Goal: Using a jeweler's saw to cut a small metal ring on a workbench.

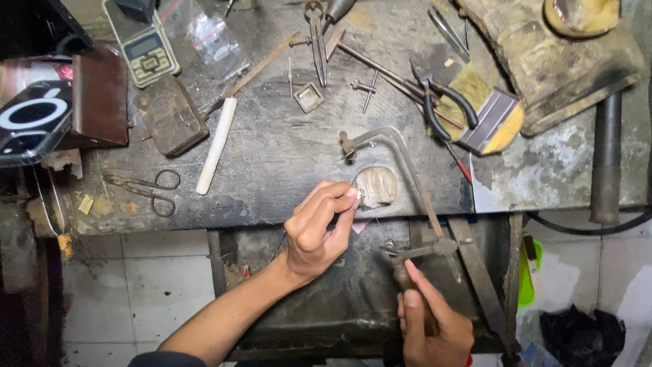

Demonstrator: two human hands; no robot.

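Note:
My left hand [316, 228] pinches a tiny silver piece [358, 197] against the worn wooden bench peg [377, 185] at the front edge of the workbench [272, 163]. My right hand [429, 327] grips the wooden handle of a jeweller's saw below the bench edge. The saw's metal frame [401, 163] arches up over the peg, and its far end sits just above the silver piece.
Scissors [146, 188], a white stick [217, 144], a dark metal block [170, 115], a small scale [144, 47], a square setting [309, 97], dividers [316, 37], black-handled pliers [441, 102] and a brush [492, 122] lie on the bench. A phone [30, 122] is at the left.

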